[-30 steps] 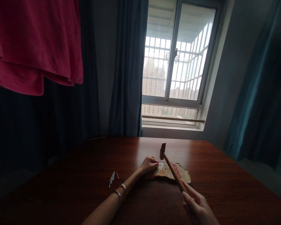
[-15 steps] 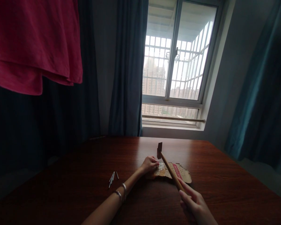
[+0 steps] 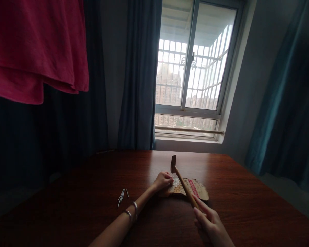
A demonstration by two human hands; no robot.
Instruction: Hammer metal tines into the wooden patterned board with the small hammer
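Observation:
My right hand (image 3: 208,219) grips a hammer (image 3: 183,185) by its wooden handle. The hammer's head is raised close to my left hand (image 3: 163,180) and does not touch the piece below. Beneath it lies a flat tan piece (image 3: 201,192), dotted with many small marks or holes, with a red patterned band across it. The fingers of my left hand are pinched together at the left end of this piece. What they hold, if anything, is too small to make out. Several thin metal rods (image 3: 121,197) lie on the table left of my left forearm.
The dark red-brown wooden table (image 3: 98,178) stretches back to the wall below a barred window (image 3: 187,85). Blue curtains (image 3: 140,79) hang beside the window. A pink cloth (image 3: 41,51) hangs at the upper left, above table height.
The whole view has shifted slightly. My left hand keeps its pinch at the same end of the tan piece, and the hammer stays raised in nearly the same pose.

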